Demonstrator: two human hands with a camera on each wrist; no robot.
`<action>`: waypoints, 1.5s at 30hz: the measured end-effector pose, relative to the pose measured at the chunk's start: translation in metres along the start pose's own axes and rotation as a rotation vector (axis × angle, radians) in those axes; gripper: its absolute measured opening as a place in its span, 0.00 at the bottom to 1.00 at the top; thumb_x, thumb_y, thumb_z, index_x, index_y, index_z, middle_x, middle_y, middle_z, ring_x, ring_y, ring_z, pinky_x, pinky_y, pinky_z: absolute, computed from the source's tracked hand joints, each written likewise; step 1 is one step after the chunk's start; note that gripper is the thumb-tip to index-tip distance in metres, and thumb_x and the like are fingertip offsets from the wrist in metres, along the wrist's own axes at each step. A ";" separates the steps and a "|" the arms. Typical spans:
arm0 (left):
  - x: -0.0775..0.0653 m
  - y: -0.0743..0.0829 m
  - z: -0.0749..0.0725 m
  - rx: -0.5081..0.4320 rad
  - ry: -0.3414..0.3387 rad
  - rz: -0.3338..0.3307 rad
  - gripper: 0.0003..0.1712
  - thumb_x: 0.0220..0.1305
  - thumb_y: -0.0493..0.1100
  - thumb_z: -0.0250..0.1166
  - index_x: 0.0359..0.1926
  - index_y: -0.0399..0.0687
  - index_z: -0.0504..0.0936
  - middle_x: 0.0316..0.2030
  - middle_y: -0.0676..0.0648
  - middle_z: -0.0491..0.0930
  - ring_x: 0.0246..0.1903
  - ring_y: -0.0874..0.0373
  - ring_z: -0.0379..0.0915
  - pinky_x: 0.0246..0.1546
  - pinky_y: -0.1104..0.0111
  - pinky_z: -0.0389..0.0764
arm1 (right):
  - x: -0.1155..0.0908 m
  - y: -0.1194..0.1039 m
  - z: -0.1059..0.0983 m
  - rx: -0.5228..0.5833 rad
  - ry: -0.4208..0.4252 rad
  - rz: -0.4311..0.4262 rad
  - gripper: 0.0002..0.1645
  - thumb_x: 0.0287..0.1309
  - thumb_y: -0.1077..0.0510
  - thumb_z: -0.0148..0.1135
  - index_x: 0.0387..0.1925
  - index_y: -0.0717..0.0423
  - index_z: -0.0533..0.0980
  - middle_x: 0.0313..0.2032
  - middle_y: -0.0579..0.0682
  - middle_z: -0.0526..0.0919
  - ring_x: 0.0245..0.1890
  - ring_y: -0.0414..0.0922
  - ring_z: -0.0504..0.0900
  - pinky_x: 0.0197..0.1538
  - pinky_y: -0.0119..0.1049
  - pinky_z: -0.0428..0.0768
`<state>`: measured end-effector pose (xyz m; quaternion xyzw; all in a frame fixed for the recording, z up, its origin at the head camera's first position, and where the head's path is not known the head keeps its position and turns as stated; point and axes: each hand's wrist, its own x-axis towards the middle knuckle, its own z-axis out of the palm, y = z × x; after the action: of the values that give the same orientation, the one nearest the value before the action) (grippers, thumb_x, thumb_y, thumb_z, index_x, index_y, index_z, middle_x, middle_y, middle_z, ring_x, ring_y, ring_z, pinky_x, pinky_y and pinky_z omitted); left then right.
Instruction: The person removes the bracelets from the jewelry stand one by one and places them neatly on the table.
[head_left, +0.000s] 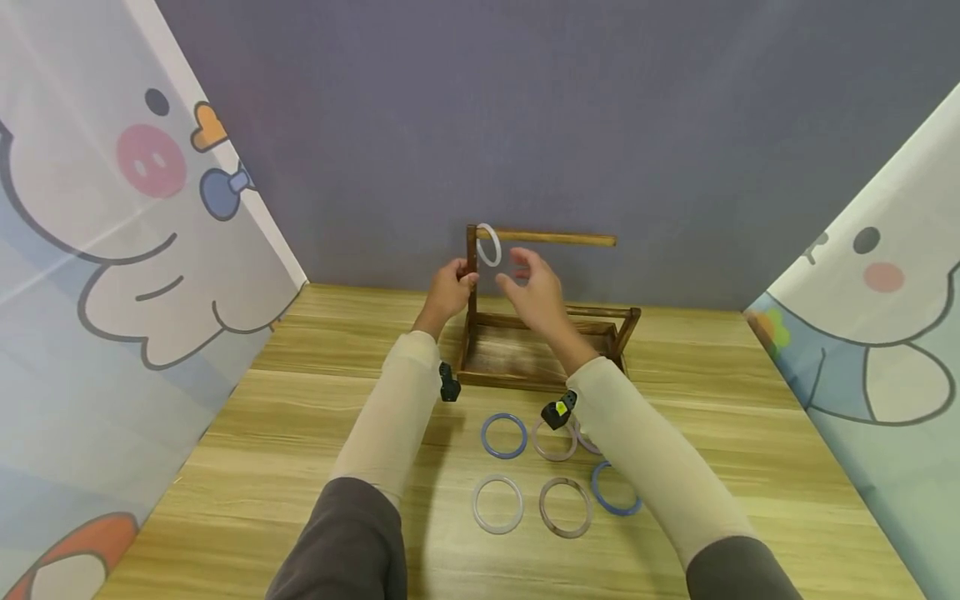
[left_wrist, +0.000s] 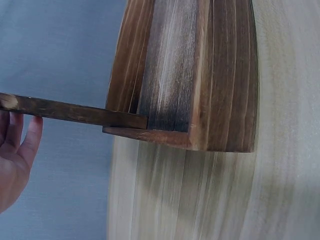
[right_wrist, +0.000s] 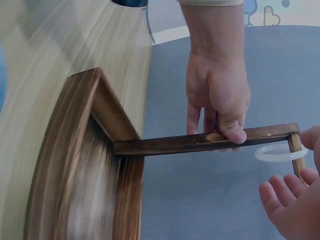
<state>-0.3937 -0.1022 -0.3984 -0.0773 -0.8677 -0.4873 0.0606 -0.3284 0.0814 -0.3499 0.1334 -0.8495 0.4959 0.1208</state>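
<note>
A wooden bangle stand (head_left: 517, 382) has an upright post (head_left: 472, 300) at its left and a horizontal bar (head_left: 558, 237) reaching right from the post's top. On that bar, close beside the post, hangs a white bangle (head_left: 498, 247). My left hand (head_left: 450, 290) grips the post partway up; in the right wrist view its thumb (right_wrist: 234, 131) lies across one face, with fingers behind. Just right of the bangle, my right hand (head_left: 540, 293) is raised with fingers spread and loosely bent, holding nothing. In the right wrist view, the bangle overlaps the fingers' side of that hand.
Several bangles lie on the wooden table before the stand: blue (head_left: 504, 456), pale pink (head_left: 555, 458), clear white (head_left: 498, 531), brownish (head_left: 566, 535) and another blue (head_left: 617, 512). A purple bangle (head_left: 588, 447) is partly hidden by my right sleeve. A grey panel (head_left: 480, 125) rises behind.
</note>
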 end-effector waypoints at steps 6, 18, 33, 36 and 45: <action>0.000 -0.001 0.001 -0.008 0.001 0.011 0.20 0.78 0.45 0.56 0.63 0.39 0.75 0.49 0.39 0.81 0.51 0.45 0.79 0.56 0.52 0.79 | 0.013 -0.005 0.008 0.063 0.076 -0.002 0.29 0.67 0.56 0.64 0.67 0.59 0.71 0.61 0.57 0.80 0.60 0.53 0.82 0.61 0.45 0.82; 0.002 0.000 -0.001 -0.021 0.002 -0.001 0.18 0.78 0.46 0.56 0.60 0.40 0.75 0.49 0.39 0.81 0.50 0.45 0.78 0.56 0.52 0.79 | 0.025 -0.016 0.020 0.044 0.148 0.000 0.20 0.68 0.55 0.64 0.59 0.57 0.78 0.53 0.54 0.87 0.52 0.51 0.85 0.54 0.45 0.85; 0.001 0.002 -0.003 0.007 -0.006 0.003 0.21 0.78 0.46 0.56 0.63 0.38 0.74 0.50 0.38 0.81 0.50 0.45 0.79 0.55 0.54 0.80 | 0.036 -0.025 0.017 -0.031 0.119 0.043 0.15 0.70 0.53 0.62 0.53 0.52 0.83 0.48 0.51 0.90 0.50 0.50 0.86 0.52 0.46 0.84; 0.001 0.002 -0.002 0.019 -0.005 0.009 0.20 0.78 0.47 0.56 0.62 0.39 0.74 0.49 0.39 0.81 0.49 0.46 0.79 0.53 0.55 0.79 | 0.037 -0.028 0.017 -0.011 0.108 0.051 0.16 0.70 0.50 0.62 0.53 0.51 0.83 0.48 0.50 0.90 0.50 0.49 0.86 0.52 0.45 0.84; 0.003 0.000 -0.002 0.025 0.008 0.022 0.16 0.79 0.45 0.56 0.57 0.40 0.76 0.46 0.40 0.81 0.45 0.48 0.77 0.50 0.57 0.78 | 0.038 -0.034 0.022 -0.009 0.081 0.072 0.19 0.67 0.50 0.64 0.56 0.52 0.80 0.48 0.49 0.90 0.52 0.48 0.86 0.55 0.45 0.82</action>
<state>-0.3962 -0.1037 -0.3965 -0.0841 -0.8727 -0.4759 0.0703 -0.3536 0.0418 -0.3203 0.0821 -0.8503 0.5012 0.1380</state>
